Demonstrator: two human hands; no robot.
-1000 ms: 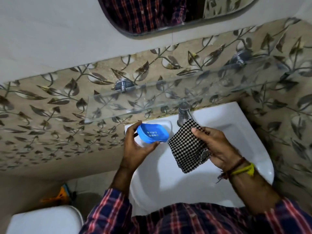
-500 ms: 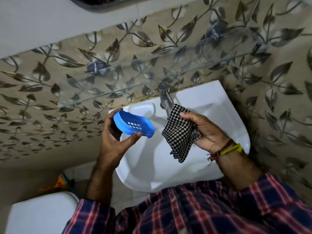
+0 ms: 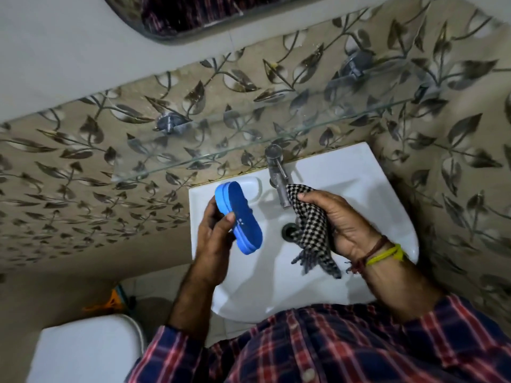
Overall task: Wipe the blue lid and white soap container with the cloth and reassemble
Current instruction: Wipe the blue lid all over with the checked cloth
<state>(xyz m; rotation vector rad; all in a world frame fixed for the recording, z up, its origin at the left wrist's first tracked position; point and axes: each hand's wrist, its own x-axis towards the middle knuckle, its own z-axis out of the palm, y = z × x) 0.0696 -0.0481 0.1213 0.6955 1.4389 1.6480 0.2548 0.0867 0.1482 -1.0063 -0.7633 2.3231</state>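
I stand at the white basin [image 3: 318, 275], its front rim curving just above my checked shirt [image 3: 331, 344] and its back edge meeting the leaf-patterned wall [image 3: 83, 167]. A glass shelf [image 3: 249, 145] juts out over the back of the basin, close above the metal tap [image 3: 278, 175], so the free room lies over the bowl, between the tap and my chest. The drain [image 3: 287, 231] sits in the middle of that open bowl. To the left the basin's side edge drops to the floor, with a white toilet cistern [image 3: 83, 352] low in the corner.

My left hand [image 3: 214, 239] comes up from the lower left, wrist bent, and grips the blue lid [image 3: 240, 217] over the left part of the bowl. My thumb lies across its face and my fingers curl behind it; the lid is tilted, one end toward the wall and the other toward me. Behind it, a white soap recess [image 3: 255, 186] is moulded into the basin's back ledge.

My right hand [image 3: 340, 222] reaches in from the right, wrist bands [image 3: 381, 254] showing, fingers curled around the black-and-white checked cloth [image 3: 312, 233]. The cloth bunches in my grip just beside the tap spout and hangs fringed over the bowl. Lid and cloth are apart, not touching.
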